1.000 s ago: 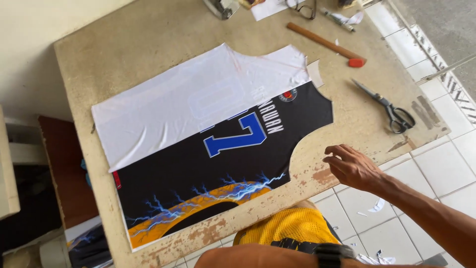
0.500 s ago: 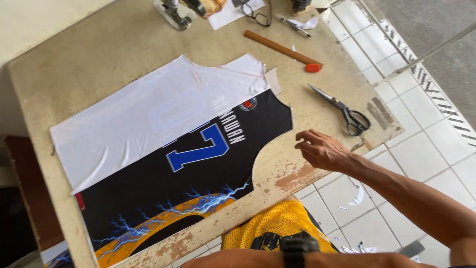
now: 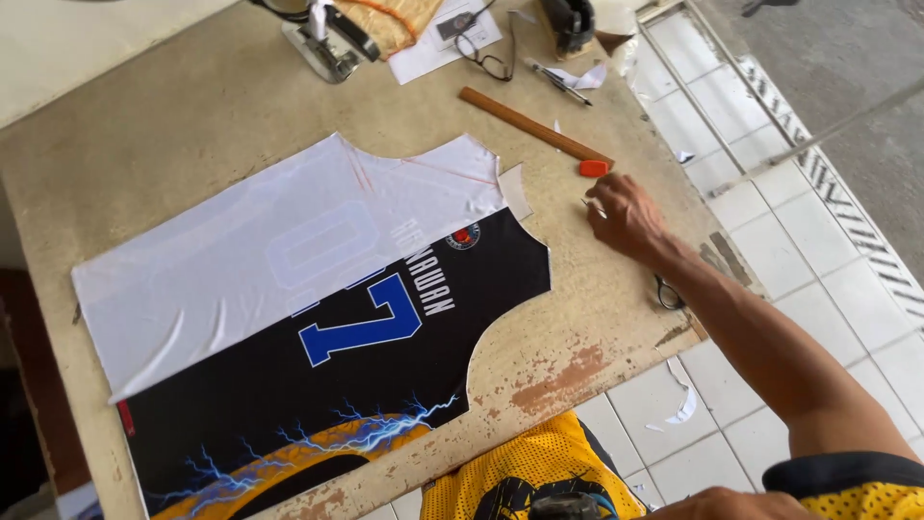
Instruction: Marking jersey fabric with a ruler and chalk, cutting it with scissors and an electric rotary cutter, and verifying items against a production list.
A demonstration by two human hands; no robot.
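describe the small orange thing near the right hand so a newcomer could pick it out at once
Start at the worn beige table with the black and white jersey panel laid flat. Beyond the panel's top corner lies a long wooden ruler; at its near end, just above the right hand, sits the small orange piece. It is the only bright orange item there, short and blocky.

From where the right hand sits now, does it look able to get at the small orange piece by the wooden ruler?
Probably yes: the right hand lies just below the orange piece, with bare tabletop between.

Spectacles (image 3: pixel 484 60), a stapler (image 3: pixel 327 43) and a sheet of paper (image 3: pixel 423 53) at the worn table's (image 3: pixel 192 116) far edge.
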